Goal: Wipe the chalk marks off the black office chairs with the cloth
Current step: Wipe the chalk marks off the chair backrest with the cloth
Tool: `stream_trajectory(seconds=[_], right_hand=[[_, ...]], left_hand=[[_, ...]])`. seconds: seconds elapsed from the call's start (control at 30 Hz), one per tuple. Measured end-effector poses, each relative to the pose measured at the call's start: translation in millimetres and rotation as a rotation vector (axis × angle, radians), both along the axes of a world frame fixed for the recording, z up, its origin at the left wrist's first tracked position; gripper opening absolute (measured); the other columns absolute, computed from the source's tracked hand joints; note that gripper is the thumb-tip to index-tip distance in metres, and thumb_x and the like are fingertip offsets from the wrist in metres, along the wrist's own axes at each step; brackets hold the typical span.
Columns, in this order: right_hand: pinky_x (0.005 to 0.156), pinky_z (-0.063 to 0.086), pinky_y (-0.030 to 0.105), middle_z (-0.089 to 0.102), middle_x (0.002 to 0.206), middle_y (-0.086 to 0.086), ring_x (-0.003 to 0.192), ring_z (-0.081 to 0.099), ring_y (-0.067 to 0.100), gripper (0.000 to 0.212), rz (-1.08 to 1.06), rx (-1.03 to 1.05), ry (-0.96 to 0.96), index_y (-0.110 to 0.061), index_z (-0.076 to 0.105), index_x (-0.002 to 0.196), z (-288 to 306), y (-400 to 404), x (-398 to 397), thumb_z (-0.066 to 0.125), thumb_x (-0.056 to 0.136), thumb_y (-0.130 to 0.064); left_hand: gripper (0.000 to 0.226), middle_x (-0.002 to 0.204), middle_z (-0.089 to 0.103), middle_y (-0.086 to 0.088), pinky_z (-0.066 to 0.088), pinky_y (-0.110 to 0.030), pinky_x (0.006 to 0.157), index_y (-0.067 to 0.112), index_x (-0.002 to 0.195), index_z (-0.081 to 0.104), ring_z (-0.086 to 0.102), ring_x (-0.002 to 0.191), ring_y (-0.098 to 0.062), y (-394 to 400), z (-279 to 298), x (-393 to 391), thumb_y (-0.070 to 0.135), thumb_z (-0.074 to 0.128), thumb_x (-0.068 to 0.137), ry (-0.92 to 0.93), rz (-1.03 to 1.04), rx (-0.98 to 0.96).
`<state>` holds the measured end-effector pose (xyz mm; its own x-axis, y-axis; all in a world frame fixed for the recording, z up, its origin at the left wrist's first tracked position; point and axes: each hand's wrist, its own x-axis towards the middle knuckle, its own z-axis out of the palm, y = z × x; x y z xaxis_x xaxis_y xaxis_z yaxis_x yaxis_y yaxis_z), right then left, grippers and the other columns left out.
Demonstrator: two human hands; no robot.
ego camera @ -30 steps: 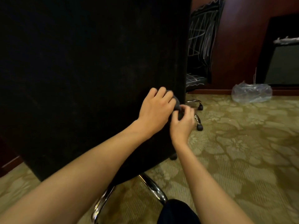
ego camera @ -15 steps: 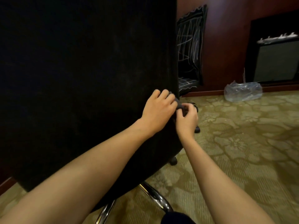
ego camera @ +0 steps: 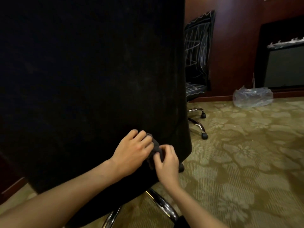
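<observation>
The back of a black office chair (ego camera: pixel 90 83) fills the left and middle of the view; I see no clear chalk marks on it. A small dark grey cloth (ego camera: pixel 156 148) is bunched against its lower right part. My left hand (ego camera: pixel 133 152) holds the cloth from the left, fingers curled over it. My right hand (ego camera: pixel 167 159) pinches the cloth's right side with thumb and fingertips. Behind, a second black chair (ego camera: pixel 198 51) stands by the wall, its backrest and seat covered in white chalk scribbles.
Chrome legs with castors (ego camera: pixel 203 129) stick out under both chairs. A crumpled clear plastic bag (ego camera: pixel 252 97) lies on the patterned green carpet (ego camera: pixel 246 153) near the wooden wall. A dark speaker-like box (ego camera: pixel 285 63) leans against the wall at right.
Both hands with the cloth have shifted left, away from the chair's right edge and onto its lower back. The view has swung, showing more of the scribbled chair and the floor.
</observation>
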<state>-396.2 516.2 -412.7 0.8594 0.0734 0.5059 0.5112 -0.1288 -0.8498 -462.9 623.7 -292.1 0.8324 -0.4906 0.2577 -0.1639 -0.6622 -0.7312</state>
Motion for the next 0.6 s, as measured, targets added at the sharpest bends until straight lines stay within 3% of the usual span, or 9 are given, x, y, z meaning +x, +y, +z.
stream_trajectory(seconds=[0.17,0.33,0.47,0.53,0.6], right_hand=[[0.079,0.034,0.019,0.061,0.1,0.01,0.09,0.055,0.019,0.014,-0.218,0.111,-0.023,-0.006,0.063,0.1,69,-34,77,0.062,0.086,-0.005],[0.077,0.031,0.017,0.062,0.105,0.008,0.091,0.051,0.013,0.013,-0.311,0.258,-0.013,-0.007,0.062,0.103,131,-40,119,0.059,0.091,-0.011],[0.08,0.037,0.028,0.061,0.103,0.01,0.092,0.055,0.02,0.019,-0.267,0.218,-0.023,-0.006,0.061,0.104,86,-8,77,0.055,0.091,-0.018],[0.074,0.039,0.028,0.06,0.096,0.003,0.083,0.054,0.015,0.011,-0.179,0.117,-0.055,-0.011,0.059,0.099,56,-3,52,0.058,0.09,-0.017],[0.071,0.04,0.03,0.058,0.089,-0.002,0.074,0.052,0.011,0.005,-0.134,0.085,-0.105,-0.013,0.058,0.092,63,-10,53,0.058,0.088,-0.017]], left_hand=[[0.035,0.097,0.065,-0.005,0.035,-0.039,0.08,0.016,0.091,0.069,0.058,0.092,-0.028,-50,44,68,0.02,0.036,0.083,-0.156,0.017,0.033],[0.027,0.117,0.063,-0.002,0.039,-0.04,0.092,0.019,0.109,0.068,0.053,0.111,-0.027,-87,110,111,0.023,0.05,0.089,-0.279,0.076,-0.019],[0.039,0.109,0.066,-0.004,0.036,-0.04,0.091,0.018,0.1,0.072,0.052,0.105,-0.028,-60,88,85,0.025,0.038,0.084,-0.253,0.055,0.065],[0.04,0.104,0.066,-0.004,0.034,-0.039,0.09,0.018,0.095,0.073,0.05,0.099,-0.027,-40,60,58,0.027,0.038,0.079,-0.16,0.05,0.079],[0.036,0.101,0.066,-0.004,0.034,-0.038,0.089,0.019,0.093,0.072,0.054,0.095,-0.025,-34,57,48,0.025,0.038,0.08,-0.148,0.053,0.063]])
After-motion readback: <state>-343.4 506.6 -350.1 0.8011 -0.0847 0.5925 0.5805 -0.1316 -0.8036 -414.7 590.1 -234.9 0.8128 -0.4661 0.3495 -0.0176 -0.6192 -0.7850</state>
